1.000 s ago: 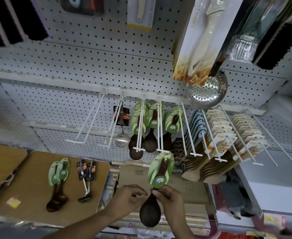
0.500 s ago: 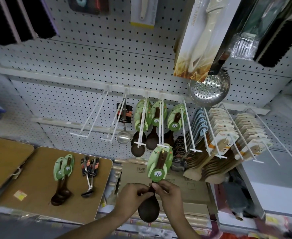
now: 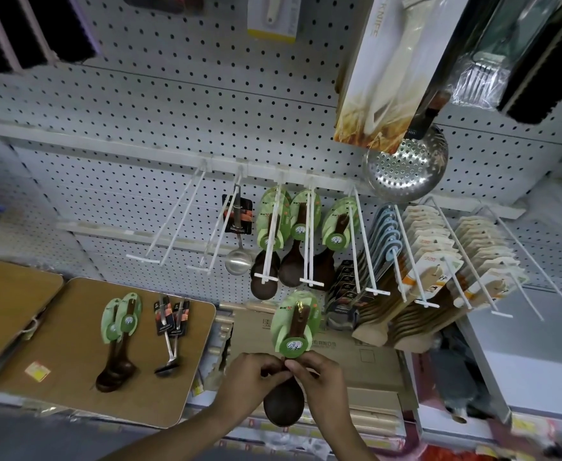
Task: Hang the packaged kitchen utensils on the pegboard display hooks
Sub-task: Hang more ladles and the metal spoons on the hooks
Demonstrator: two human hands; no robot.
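Note:
Both hands hold one dark wooden spoon on a green card [image 3: 295, 324] upright below the hooks. My left hand [image 3: 251, 377] and my right hand [image 3: 319, 374] pinch its neck just under the card, bowl hanging down. Its card top sits just under the tip of a white double hook [image 3: 311, 284]. Three white hooks above carry more green-carded spoons [image 3: 301, 221]. One steel ladle on a black card [image 3: 238, 227] hangs on the hook left of them. Two more carded spoons [image 3: 120, 331] and carded steel ladles [image 3: 171, 324] lie on a wooden board [image 3: 73, 387].
An empty double hook [image 3: 173, 224] juts out at the left. Right hooks hold blue-carded [image 3: 387, 234] and beige-carded utensils [image 3: 439, 261]. A perforated steel skimmer [image 3: 405, 164] and a boxed knife [image 3: 392, 68] hang overhead. Cardboard boxes [image 3: 356, 361] lie below the hands.
Both hands have stayed pinched on the spoon's neck; the card rose slightly toward the hook tips. The view shifted a little to the right.

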